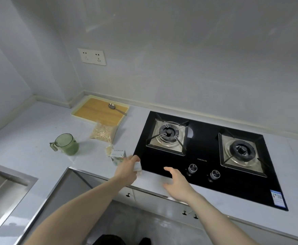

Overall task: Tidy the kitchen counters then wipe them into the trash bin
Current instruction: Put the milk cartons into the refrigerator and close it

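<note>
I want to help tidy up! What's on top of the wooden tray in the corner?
A metal spoon lies on the tray, near its back right side. The bag of oats covers the tray's front edge, so that bit is hidden.

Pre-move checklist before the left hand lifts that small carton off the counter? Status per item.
1. Left hand curled on a small carton: ok.
2. Second carton beside it, untouched: ok.
3. Right hand open, holding nothing: ok.
4. Hob burners lit or off: no flame visible, ok.
5. Spilled grains beside the oat bag: not ok, needs wiping.
6. Trash bin position: cannot tell, out of view.
</note>
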Available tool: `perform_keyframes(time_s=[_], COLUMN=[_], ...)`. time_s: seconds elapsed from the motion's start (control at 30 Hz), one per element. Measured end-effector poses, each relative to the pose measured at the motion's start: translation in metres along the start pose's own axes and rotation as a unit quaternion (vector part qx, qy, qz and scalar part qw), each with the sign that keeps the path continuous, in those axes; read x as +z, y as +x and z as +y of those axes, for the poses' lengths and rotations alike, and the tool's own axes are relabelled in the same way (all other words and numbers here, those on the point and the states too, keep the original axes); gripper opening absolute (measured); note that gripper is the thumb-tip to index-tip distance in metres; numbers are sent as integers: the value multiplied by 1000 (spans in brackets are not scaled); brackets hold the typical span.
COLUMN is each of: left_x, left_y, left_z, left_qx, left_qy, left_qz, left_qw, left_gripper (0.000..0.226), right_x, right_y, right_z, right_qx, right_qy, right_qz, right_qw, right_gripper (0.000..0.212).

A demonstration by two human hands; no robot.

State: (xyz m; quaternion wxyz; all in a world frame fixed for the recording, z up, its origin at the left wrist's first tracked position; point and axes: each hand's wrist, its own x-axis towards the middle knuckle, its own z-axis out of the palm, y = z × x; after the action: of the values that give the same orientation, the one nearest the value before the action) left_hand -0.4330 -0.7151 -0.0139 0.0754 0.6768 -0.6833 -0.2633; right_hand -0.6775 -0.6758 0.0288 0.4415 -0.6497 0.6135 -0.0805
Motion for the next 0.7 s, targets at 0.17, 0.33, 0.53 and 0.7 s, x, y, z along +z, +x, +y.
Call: perform_keyframes(time_s=[0.17, 0.33, 0.53, 0.7], left_x=[1, -4, -34, -72], left_y=[-4, -5, -1, 27], left_z=[-29, -37, -50, -87], left_qx=[31, 54, 66, -18], left_qy=[3, -29, -63, -13], left_qz=[-32, -24, -5, 37], left_qw=[999, 998, 996, 999], left_gripper=[51, 40, 58, 67], right_x=[24, 60, 75, 75], right_y=[24, 51, 72, 83], right_z=[-21, -51, -57, -59], right_qx=[-3, -14, -13, -22], right_qy=[-36, -79, -129, -151], right_qz=[-26, -36, 28, 48], right_qw=[999, 996, 991, 987], right_gripper=[68, 72, 64, 53])
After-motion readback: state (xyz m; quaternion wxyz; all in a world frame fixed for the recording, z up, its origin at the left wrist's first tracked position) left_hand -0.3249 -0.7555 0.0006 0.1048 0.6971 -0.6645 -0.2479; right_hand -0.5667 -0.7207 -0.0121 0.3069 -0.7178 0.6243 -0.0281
